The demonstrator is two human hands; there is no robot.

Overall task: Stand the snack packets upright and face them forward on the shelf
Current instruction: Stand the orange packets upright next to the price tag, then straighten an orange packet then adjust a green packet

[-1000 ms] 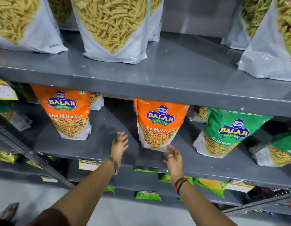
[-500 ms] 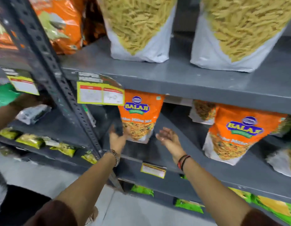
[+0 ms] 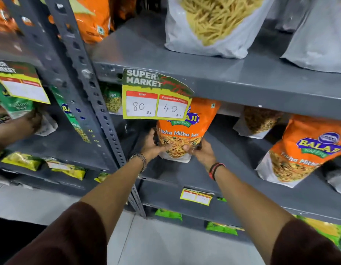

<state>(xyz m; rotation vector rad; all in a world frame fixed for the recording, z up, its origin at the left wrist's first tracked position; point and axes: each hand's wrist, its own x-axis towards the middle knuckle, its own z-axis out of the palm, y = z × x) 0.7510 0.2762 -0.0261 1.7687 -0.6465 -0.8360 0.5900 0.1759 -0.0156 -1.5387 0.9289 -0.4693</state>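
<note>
An orange Balaji Tikha Mitha Mix packet (image 3: pixel 186 131) stands upright on the grey middle shelf (image 3: pixel 232 169), its printed front toward me. My left hand (image 3: pixel 153 145) grips its lower left edge. On the lower right corner, my right hand (image 3: pixel 201 153) holds the same packet. A yellow price tag (image 3: pixel 156 97) hanging from the shelf above covers the packet's top. A second orange packet (image 3: pixel 307 150) stands upright farther right on the same shelf.
A perforated grey upright post (image 3: pixel 83 87) stands just left of my hands. Beyond it, another person's hand (image 3: pixel 32 121) reaches into green packets (image 3: pixel 18 106). Large white packets (image 3: pixel 213 25) sit on the shelf above. Small green and yellow packets (image 3: pixel 68 169) lie on lower shelves.
My view and both hands have shifted left from one orange packet to the leftmost one. My open hands have closed on its lower corners.
</note>
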